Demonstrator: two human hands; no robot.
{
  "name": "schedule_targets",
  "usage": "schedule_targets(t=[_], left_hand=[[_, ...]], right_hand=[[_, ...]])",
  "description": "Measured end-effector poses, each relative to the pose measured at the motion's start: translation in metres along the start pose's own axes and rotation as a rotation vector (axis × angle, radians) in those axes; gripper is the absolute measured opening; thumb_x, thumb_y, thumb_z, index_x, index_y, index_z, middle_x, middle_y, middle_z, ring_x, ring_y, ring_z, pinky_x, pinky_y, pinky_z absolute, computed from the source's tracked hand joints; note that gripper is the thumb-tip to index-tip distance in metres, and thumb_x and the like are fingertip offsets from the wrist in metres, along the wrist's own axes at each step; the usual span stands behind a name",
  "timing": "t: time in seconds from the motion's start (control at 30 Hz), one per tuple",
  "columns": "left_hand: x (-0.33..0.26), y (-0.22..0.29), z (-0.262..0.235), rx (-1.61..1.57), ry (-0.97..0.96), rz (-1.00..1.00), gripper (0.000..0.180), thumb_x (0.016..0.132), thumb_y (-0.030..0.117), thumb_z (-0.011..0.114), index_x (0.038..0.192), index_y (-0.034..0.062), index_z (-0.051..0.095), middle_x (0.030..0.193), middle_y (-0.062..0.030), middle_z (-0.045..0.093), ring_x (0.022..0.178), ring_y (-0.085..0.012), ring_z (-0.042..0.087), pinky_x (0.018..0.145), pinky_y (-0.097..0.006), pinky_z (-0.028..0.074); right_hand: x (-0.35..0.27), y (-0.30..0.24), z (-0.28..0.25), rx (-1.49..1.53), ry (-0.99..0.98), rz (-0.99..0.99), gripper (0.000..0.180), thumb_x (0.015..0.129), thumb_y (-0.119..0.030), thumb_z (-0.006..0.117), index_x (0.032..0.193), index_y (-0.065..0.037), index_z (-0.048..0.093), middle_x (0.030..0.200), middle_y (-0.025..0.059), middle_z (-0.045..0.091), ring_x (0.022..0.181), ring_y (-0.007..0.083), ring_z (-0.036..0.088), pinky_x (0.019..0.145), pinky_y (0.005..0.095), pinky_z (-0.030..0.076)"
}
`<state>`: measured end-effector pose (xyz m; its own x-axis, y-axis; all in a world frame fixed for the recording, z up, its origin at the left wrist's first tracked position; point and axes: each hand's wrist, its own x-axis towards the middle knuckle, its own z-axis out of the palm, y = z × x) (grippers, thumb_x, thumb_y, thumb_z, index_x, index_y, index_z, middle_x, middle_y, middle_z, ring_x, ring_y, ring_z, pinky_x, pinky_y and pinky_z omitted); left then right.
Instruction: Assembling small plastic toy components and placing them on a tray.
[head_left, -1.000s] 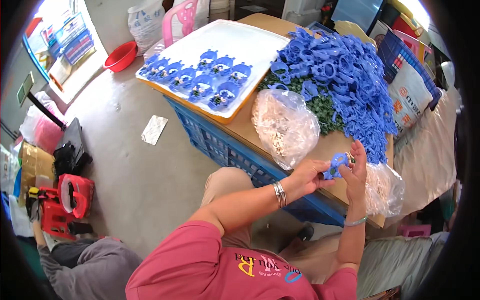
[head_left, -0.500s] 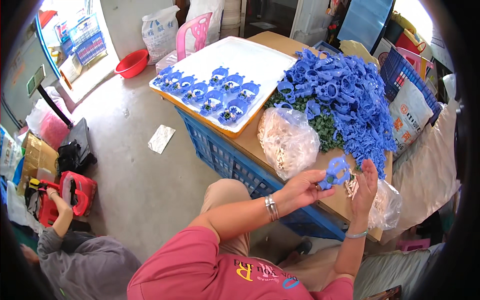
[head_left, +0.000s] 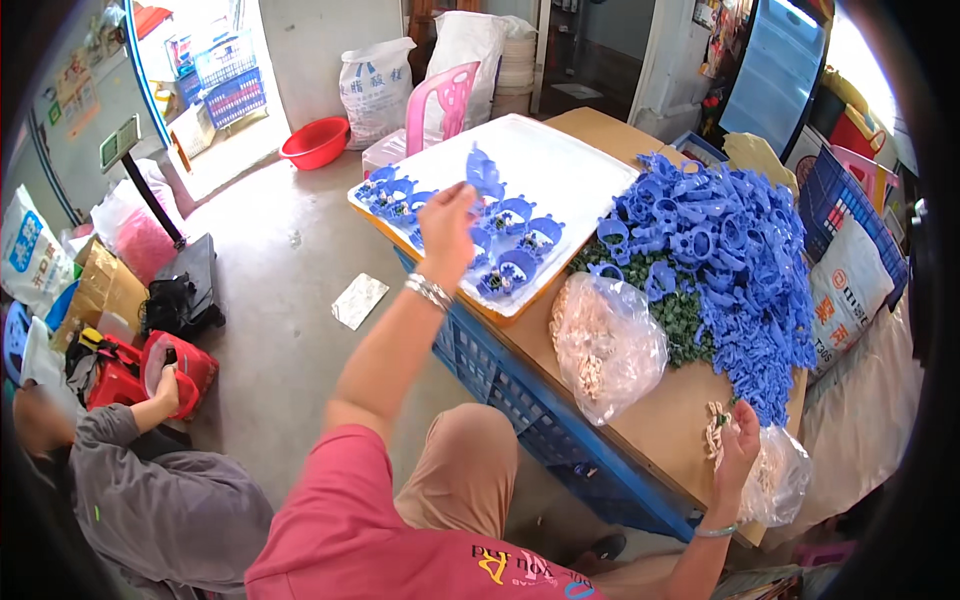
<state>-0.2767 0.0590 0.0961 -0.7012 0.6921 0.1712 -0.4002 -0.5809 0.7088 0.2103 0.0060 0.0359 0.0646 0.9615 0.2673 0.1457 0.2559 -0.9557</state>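
Note:
My left hand [head_left: 447, 228] reaches out over the white tray [head_left: 570, 170] and holds a blue plastic piece [head_left: 484, 172] above the rows of assembled blue pieces [head_left: 510, 265] lying there. My right hand [head_left: 738, 440] stays low at the table's near right corner, fingers curled around a few small beige parts [head_left: 716, 428], beside a clear bag [head_left: 775, 478]. A big heap of blue plastic pieces [head_left: 740, 260] covers the right of the wooden table [head_left: 660, 425], with small green parts [head_left: 685, 320] at its foot.
A clear bag of beige parts [head_left: 605, 345] lies mid-table. Blue crates [head_left: 500, 375] sit under the table. Another person [head_left: 150, 500] crouches at lower left near a red bag [head_left: 170, 370]. A red basin [head_left: 315, 142], pink chair [head_left: 445, 100] and sacks [head_left: 375, 80] stand behind.
My left hand left my right hand and carried the blue piece far forward to the white tray. My right hand dropped slightly and stayed by the bag.

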Motion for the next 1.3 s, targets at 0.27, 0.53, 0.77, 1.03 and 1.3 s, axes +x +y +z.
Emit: schedule_targets(t=[0.27, 0.53, 0.77, 1.03, 1.3], left_hand=[[0.134, -0.019, -0.054, 1.326, -0.011, 0.471, 0.020, 0.070, 0.016, 0.062, 0.081, 0.0001, 0.065, 0.069, -0.0132, 0.062, 0.069, -0.0272, 0.059, 0.066, -0.036, 0.044], [0.172, -0.051, -0.052, 1.940, -0.234, 0.539, 0.018, 0.069, 0.017, 0.061, 0.080, 0.0026, 0.065, 0.085, -0.0168, 0.061, 0.087, -0.0309, 0.057, 0.079, -0.038, 0.045], [0.170, -0.048, -0.064, 1.931, -0.405, 0.580, 0.024, 0.063, 0.020, 0.069, 0.083, 0.0064, 0.067, 0.084, -0.0143, 0.062, 0.085, -0.0300, 0.058, 0.079, -0.039, 0.044], [0.151, -0.038, -0.059, 1.886, -0.458, 0.471, 0.024, 0.065, 0.015, 0.067, 0.086, 0.0051, 0.066, 0.088, -0.0160, 0.061, 0.090, -0.0314, 0.056, 0.082, -0.038, 0.044], [0.141, -0.008, -0.065, 1.547, -0.382, 0.658, 0.026, 0.067, 0.013, 0.065, 0.090, 0.0028, 0.065, 0.089, -0.0159, 0.062, 0.085, -0.0303, 0.059, 0.077, -0.036, 0.045]], right_hand=[[0.005, 0.016, 0.004, 0.014, -0.016, 0.095, 0.044, 0.080, 0.005, 0.047, 0.123, 0.003, 0.039, 0.115, 0.0065, 0.045, 0.086, 0.0072, 0.049, 0.072, 0.0182, 0.041], [0.009, 0.005, 0.006, -0.108, -0.024, 0.105, 0.043, 0.079, 0.001, 0.049, 0.121, 0.000, 0.042, 0.114, 0.0046, 0.045, 0.081, 0.0058, 0.044, 0.070, 0.0179, 0.040], [0.012, 0.010, 0.002, -0.181, -0.049, 0.103, 0.043, 0.079, -0.003, 0.052, 0.121, 0.000, 0.042, 0.114, 0.0048, 0.045, 0.083, 0.0075, 0.043, 0.072, 0.0196, 0.040], [0.012, 0.023, -0.011, -0.353, -0.105, 0.000, 0.045, 0.075, -0.003, 0.053, 0.119, -0.001, 0.045, 0.120, 0.0070, 0.043, 0.107, 0.0151, 0.042, 0.086, 0.0269, 0.033], [0.011, 0.019, -0.007, -0.348, -0.105, -0.016, 0.043, 0.074, -0.002, 0.053, 0.117, -0.001, 0.048, 0.120, 0.0080, 0.044, 0.109, 0.0168, 0.042, 0.087, 0.0280, 0.033]])
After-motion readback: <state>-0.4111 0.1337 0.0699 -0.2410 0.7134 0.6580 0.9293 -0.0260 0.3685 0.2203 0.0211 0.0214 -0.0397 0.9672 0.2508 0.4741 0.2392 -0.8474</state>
